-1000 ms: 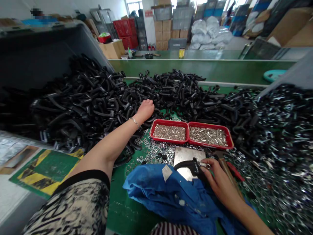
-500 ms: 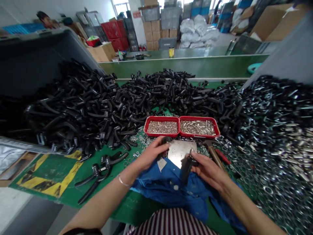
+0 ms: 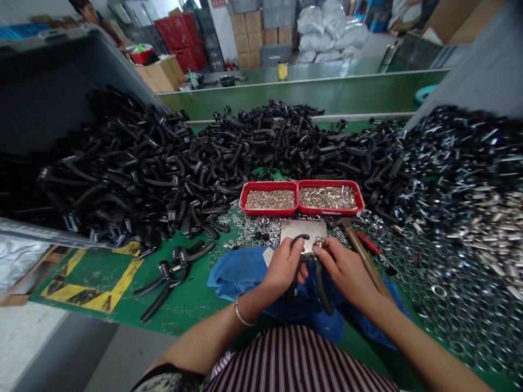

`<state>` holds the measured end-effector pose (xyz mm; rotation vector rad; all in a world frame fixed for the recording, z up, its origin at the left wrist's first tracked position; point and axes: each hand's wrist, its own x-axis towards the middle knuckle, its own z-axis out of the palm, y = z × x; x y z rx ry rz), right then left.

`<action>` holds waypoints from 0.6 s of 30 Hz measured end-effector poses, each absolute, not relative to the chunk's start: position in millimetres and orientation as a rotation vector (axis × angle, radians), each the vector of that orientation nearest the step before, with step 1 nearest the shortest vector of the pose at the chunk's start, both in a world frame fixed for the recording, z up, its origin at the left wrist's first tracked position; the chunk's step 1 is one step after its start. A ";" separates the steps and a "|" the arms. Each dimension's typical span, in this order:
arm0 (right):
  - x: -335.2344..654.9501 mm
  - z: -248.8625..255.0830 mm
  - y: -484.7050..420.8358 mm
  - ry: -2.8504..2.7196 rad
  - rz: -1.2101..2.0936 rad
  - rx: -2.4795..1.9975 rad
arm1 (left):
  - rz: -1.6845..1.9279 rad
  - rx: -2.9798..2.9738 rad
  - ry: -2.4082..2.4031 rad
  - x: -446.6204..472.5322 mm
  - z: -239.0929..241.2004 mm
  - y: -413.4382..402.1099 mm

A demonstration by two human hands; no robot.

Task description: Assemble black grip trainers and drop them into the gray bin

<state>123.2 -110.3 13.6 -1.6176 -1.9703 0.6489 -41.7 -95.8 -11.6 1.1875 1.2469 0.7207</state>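
Over a flat metal plate (image 3: 290, 228), my left hand (image 3: 281, 269) is closed round a black curved handle (image 3: 300, 238), its hooked end sticking up past the fingers. Close beside it, my right hand (image 3: 347, 269) pinches the top of a second black handle (image 3: 323, 291), whose long leg hangs downward. A small shiny coil-like metal piece (image 3: 319, 241) shows at the right fingertips. Between the hands the two handles meet or overlap; whether they are joined I cannot tell. Blue cloth (image 3: 237, 269) lies beneath both hands.
Two red trays (image 3: 267, 211) of small metal parts stand behind the plate. A hammer (image 3: 365, 258) and a red-handled tool (image 3: 368, 243) lie to the right, beside many metal rings (image 3: 445, 305). Black handles (image 3: 163, 169) are heaped behind and left. Assembled handle pairs (image 3: 165, 280) lie front left.
My hands, apart before with a black part in each, have come together over the plate's front edge. The two handles now meet. The view has tilted slightly downward.
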 end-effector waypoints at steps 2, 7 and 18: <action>121.9 12.0 -110.8 -1.993 0.665 -1.594 | 0.696 1.235 1.289 -39.2 -11.1 -98.3; 120.7 2.0 -116.4 -1.934 0.791 -1.492 | 0.641 1.385 1.388 -36.9 -4.5 -104.6; 119.9 15.8 -122.9 -1.799 0.979 -1.456 | 0.692 1.622 1.460 -43.1 -9.5 -113.9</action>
